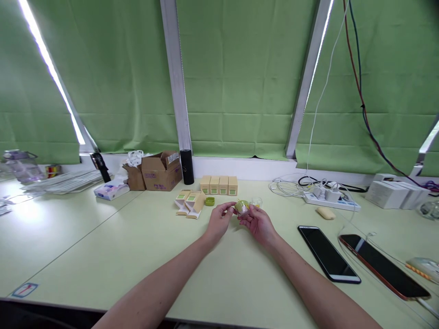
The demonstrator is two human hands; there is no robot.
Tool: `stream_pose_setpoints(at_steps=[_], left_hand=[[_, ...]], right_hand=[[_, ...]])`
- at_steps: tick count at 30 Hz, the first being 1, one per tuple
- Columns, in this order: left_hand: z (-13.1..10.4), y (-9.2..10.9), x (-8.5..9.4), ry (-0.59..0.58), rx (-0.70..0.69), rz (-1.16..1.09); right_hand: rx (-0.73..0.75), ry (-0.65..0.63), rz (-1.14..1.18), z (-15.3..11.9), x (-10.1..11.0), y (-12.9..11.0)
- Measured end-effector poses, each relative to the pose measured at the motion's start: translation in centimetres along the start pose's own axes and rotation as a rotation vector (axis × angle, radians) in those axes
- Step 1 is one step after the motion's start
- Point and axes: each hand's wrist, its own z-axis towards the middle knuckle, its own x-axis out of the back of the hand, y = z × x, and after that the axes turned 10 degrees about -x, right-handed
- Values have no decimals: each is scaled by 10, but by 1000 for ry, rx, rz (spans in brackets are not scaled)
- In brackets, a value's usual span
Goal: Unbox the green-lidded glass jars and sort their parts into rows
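Between my hands is a small clear container with a yellow-green top [243, 207], raised a little above the table. My right hand [259, 225] is closed around its right side and underside. From the left, the thumb and forefinger of my left hand [219, 221] pinch at its edge; the exact contact is too small to make out. Just behind my right fingers stands a clear round cup [257, 201] with something yellow low down in it. A small green square piece [210, 201] lies left of the container, beside opened cardboard boxes [190, 203] with green labels.
Several closed small boxes [218, 186] stand in a row at the back. Farther left are a black cylinder [187, 167], a brown carton [161, 172] and a tissue pack [111, 189]. Rightward lie a power strip [332, 201] with cables, two phones [329, 253] and white boxes [386, 193].
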Motion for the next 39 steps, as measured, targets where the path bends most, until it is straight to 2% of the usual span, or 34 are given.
stream_pose_setpoints(at_steps=[8, 27, 39], left_hand=[[1, 5, -1, 39, -8, -16], [4, 4, 2, 137, 68, -18], [1, -1, -1, 125, -5, 19]], right_hand=[[40, 76, 9, -3, -5, -1], [245, 150, -272, -3, -5, 3], [283, 168, -491, -7, -12, 7]])
